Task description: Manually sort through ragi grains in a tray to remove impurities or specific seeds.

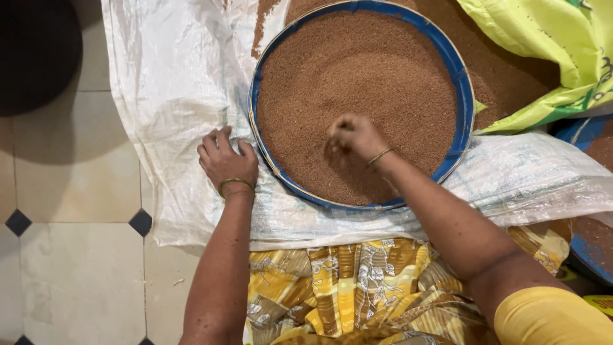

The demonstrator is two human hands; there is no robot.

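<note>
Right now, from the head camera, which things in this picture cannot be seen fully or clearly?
- Right hand: its fingertips are curled into the brown grain, so any pinch is hidden.
- Round blue-rimmed sieve: its floor is buried under grain.
- Green-yellow sack: cut off by the top and right edges.
- Blue container: cut off at the right edge.
- Left hand: its palm lies face down on the white woven sheet.

yellow-green bag (549, 45), tiled floor (70, 191)
</note>
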